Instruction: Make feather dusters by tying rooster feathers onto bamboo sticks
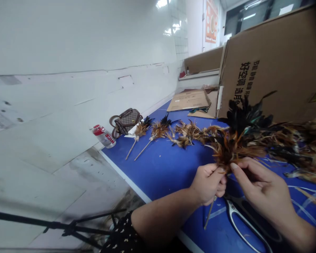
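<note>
My left hand [209, 184] is closed around the stick of a feather duster [229, 147], whose brown and black-green feathers fan out above my fist. The bare end of its stick [208, 216] sticks out below. At the base of the feathers, the thumb and fingers of my right hand [263, 186] pinch together on the brown plumes. Below my hands lie scissors [239, 218] with large silver handles, partly hidden by my right hand. Two similar feather dusters [138, 131] [159, 130] rest farther back on the blue table [147, 172].
Loose brown feathers [188, 133] spread across the table, with a big pile [305, 147] at right. A clear bottle with a red lid [104, 136] and a checked handbag [127, 119] stand by the wall. Flattened cardboard [189, 100] and a large carton [274, 63] are behind.
</note>
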A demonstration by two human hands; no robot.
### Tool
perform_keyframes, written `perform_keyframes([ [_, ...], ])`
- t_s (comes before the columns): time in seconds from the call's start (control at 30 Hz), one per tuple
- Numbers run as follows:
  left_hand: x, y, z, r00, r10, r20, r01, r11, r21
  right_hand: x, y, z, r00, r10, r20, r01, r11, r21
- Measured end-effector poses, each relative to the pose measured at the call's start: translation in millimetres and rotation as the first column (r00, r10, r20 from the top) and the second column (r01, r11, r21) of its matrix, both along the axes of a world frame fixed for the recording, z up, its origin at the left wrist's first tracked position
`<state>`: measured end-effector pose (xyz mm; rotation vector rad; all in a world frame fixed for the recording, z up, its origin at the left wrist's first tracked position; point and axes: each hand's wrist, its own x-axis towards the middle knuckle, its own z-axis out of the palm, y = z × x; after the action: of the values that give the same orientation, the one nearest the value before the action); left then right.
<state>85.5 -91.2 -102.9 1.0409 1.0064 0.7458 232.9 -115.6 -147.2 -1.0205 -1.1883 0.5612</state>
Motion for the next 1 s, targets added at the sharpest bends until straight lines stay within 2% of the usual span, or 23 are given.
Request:
perform_keyframes([
  [0.1, -0.9, -0.5, 0.5, 0.999, -0.026, 0.024, 0.027, 0.999, -0.034, 1.0, 4.9, -6.7, 0.998, 0.019, -0.059, -0.026, 0.991, -0.129],
  [0.2, -2.3, -0.7, 5.0, 0.994, -0.051, 0.097, 0.056, 0.997, -0.058, 4.8, 7.3, -10.2, 0.985, 0.068, -0.161, -0.111, 0.954, -0.277],
  [0.27, -3.1, -0.3, 7.6, 0.989, -0.058, 0.136, 0.067, 0.996, -0.065, 6.6, 5.6, -8.3, 0.976, 0.059, -0.208, -0.122, 0.943, -0.309],
  [0.37, -3.7, 0.8, 6.8, 0.986, -0.041, 0.160, 0.050, 0.997, -0.054, 4.9, 0.2, -2.6, 0.975, -0.053, -0.216, -0.009, 0.960, -0.278],
  [0.43, -3.6, 0.9, 3.1, 0.990, -0.007, 0.138, 0.009, 1.000, -0.010, 0.7, -1.9, -0.9, 0.982, -0.070, -0.177, 0.028, 0.974, -0.227],
  [0.53, -2.7, -0.7, -3.4, 0.998, 0.012, 0.067, -0.016, 0.998, 0.063, -6.2, 0.3, -4.7, 0.994, -0.022, -0.108, 0.004, 0.986, -0.164],
  [0.63, -0.7, -3.6, -6.0, 1.000, -0.005, 0.017, 0.003, 0.995, 0.099, -8.6, 5.1, -12.0, 0.995, -0.022, -0.093, 0.002, 0.977, -0.213],
  [0.77, 1.5, -6.4, -4.7, 1.000, 0.000, -0.014, 0.002, 0.994, 0.112, -6.3, 6.1, -11.7, 0.978, 0.020, -0.206, -0.082, 0.952, -0.294],
  [0.87, 0.4, -7.2, -4.7, 0.999, -0.013, -0.037, 0.018, 0.991, 0.129, -6.2, 1.1, -4.4, 0.965, 0.020, -0.262, -0.094, 0.958, -0.272],
  [1.0, -3.0, -6.9, -7.3, 0.987, -0.023, -0.157, 0.055, 0.977, 0.205, -9.1, -3.1, -3.4, 0.997, 0.015, -0.082, -0.029, 0.983, -0.181],
])
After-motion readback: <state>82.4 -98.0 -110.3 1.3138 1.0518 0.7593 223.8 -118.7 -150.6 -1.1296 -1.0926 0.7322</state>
